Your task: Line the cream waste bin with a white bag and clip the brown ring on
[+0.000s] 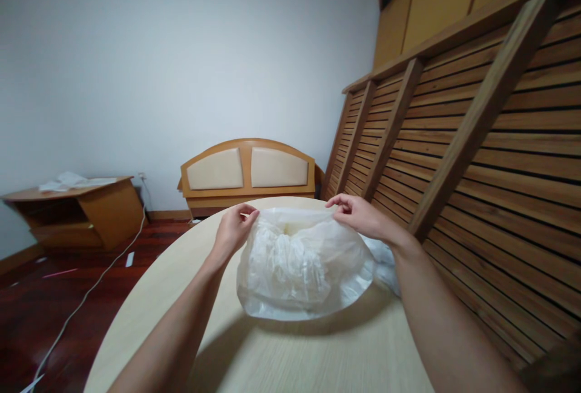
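A translucent white plastic bag [304,272] with crumpled whitish contents is over the round pale table [149,314]. At the bag's far left corner, my left hand [235,227] pinches the edge between thumb and fingers. The far right part of the same edge is pinched by my right hand [356,214]. Between the two hands the edge is stretched fairly straight. What exactly lies inside the bag cannot be made out. Another clear plastic bundle [384,260] rests on the table, partly hidden behind the bag and my right forearm.
Large slatted wooden panels [454,132] lean along the right side. A headboard [247,169] stands beyond the table. To the left are a low wooden desk [109,217] with papers and a white cable [91,290] on the dark red floor.
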The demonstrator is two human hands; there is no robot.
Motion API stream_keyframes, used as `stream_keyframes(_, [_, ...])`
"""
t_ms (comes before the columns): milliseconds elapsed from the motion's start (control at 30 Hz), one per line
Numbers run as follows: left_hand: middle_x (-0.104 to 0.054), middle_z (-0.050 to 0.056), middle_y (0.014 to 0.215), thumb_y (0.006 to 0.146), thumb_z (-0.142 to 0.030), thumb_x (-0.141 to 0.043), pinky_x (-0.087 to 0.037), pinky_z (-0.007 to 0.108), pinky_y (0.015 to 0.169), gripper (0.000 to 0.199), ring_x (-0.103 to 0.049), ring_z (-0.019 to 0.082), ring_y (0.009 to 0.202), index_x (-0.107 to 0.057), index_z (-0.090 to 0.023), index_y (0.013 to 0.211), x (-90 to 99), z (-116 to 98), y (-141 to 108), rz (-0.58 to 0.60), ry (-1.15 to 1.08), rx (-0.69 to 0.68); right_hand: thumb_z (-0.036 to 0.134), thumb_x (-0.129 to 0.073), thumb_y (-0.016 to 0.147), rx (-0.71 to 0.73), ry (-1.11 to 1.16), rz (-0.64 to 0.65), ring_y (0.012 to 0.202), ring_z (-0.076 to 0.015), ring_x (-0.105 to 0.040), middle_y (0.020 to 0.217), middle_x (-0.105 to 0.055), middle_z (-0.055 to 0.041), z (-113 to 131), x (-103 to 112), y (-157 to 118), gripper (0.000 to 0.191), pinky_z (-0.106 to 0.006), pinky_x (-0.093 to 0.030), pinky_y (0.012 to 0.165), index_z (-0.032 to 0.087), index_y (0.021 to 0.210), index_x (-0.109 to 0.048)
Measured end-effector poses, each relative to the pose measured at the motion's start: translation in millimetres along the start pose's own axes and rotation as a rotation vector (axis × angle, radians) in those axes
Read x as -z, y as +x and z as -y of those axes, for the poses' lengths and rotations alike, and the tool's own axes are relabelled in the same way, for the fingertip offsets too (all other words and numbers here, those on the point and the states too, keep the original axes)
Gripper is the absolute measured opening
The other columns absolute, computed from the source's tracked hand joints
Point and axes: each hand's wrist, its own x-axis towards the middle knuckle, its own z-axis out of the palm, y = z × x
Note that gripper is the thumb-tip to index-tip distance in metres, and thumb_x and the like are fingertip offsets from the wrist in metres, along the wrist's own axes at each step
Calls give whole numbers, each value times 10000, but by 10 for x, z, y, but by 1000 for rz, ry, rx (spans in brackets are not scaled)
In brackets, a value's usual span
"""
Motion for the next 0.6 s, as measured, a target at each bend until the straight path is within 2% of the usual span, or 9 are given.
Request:
stream_keyframes(100, [-752,99,906,799,-395,-612,-518,326,702,257,-690,229,774,-701,-165,870,-32,-4,-11,44,-24,8,262,-637,787,-18,-94,0,651,-136,-569,749,-635,-13,-1,-3,-9,255,-240,-426,574,142,1011,-668])
stream_keyframes(233, [-759,127,971,797,-430,-635,-544,361,806,308,-717,257,891,-698,-156,922,-94,-34,-28,89,-142,6,370,-634,860,29,-97,-15,822,-186,-657,948,-718,-89,27,-173,38,279,-289,-518,721,156,1031,-687])
stream_keyframes(333, [-751,151,1064,768,-440,-666,-534,383,880,386,-709,275,989,-696,-143,1013,-156,-22,-42,168,-258,27,356,-605,897,70,-84,-5,966,-215,-672,1113,-716,-120,0,-359,97,309,-332,-525,860,164,1129,-675])
stream_keyframes(400, [-744,164,1093,757,-461,-676,-533,394,873,468,-705,287,1001,-685,-131,1089,-194,0,-49,225,-301,50,362,-563,927,76,-90,-3,1043,-231,-664,1198,-698,-121,-56,-467,139,317,-351,-508,921,177,1161,-671])
stream_keyframes(467, [-751,167,1056,751,-479,-680,-538,395,839,511,-710,291,966,-680,-119,1114,-221,27,-47,250,-326,74,379,-514,954,73,-105,-10,1071,-244,-660,1189,-710,-104,-128,-542,178,308,-357,-496,935,194,1127,-689])
stream_keyframes(600, [-756,145,957,706,-448,-710,-537,355,777,413,-708,259,878,-697,-126,963,-229,81,-12,144,-343,116,350,-506,951,51,-139,-55,967,-240,-684,1076,-747,-88,-243,-585,227,278,-335,-508,840,194,1052,-713])
